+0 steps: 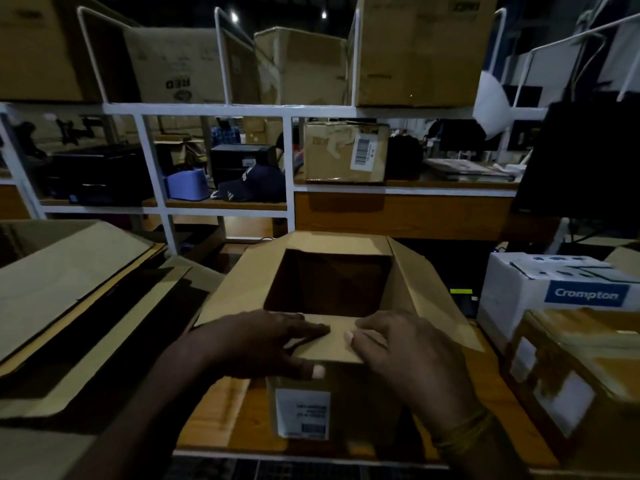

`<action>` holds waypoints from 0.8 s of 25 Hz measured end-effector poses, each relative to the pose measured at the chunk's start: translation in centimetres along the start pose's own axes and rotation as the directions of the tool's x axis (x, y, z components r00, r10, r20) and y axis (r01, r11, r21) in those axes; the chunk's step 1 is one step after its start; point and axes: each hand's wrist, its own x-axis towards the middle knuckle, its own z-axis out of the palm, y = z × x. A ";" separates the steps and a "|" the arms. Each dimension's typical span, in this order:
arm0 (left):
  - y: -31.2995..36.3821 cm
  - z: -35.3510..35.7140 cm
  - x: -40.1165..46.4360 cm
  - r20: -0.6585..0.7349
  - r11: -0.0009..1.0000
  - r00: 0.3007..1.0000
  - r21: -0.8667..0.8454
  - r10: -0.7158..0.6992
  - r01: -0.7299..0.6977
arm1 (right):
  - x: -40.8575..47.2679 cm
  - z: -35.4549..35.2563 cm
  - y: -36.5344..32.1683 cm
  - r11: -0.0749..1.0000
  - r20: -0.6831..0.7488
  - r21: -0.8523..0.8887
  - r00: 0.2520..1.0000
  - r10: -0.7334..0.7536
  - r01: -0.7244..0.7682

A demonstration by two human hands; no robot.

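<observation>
An open brown cardboard box (332, 271) stands on the wooden table (214, 410) in front of me, with its side and far flaps spread outward and a dark, seemingly empty inside. A white label (303, 414) is stuck on its near wall. My left hand (263, 341) and my right hand (405, 355) both press flat on the near flap (334, 337), which is folded over the near edge. My left thumb hangs over the box's front face. Gold bangles circle my right wrist.
Flattened cardboard sheets (69, 306) lie stacked at the left. A white Crompton box (554, 289) and a brown labelled box (571, 375) stand at the right. A white-framed shelf (221, 109) behind carries cartons, a dark cap (252, 183) and a printer (100, 174).
</observation>
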 end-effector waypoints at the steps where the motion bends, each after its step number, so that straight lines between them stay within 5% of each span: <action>1: -0.3 0.1 0.3 0.045 1.000 0.999 0.005 0.013 -0.014 | 0.3 0.6 0.1 1.000 0.043 -0.018 0.999 0.014 -0.013; 4: -1.1 1.0 2.1 0.042 0.994 0.999 0.105 0.005 -0.010 | 1.8 2.2 0.4 0.996 0.146 -0.086 0.989 0.035 -0.023; 7: -1.7 2.5 4.7 -0.157 0.984 0.987 0.181 0.030 -0.001 | 3.1 3.9 0.7 0.983 0.137 -0.182 0.990 0.011 0.014; 12: -3.5 4.6 6.6 -0.630 0.991 0.768 0.122 0.116 -0.050 | 3.6 5.4 0.7 0.982 -0.095 -0.185 0.995 -0.041 0.023; 15: -4.0 5.0 5.6 -0.651 0.994 0.752 0.051 0.104 -0.093 | 2.7 5.8 0.4 0.991 -0.104 -0.133 0.994 -0.040 0.026; 20: -6.1 5.4 3.3 -0.540 0.986 0.830 -0.005 0.138 -0.167 | 0.3 6.1 -0.4 0.999 -0.036 0.004 0.999 -0.034 0.035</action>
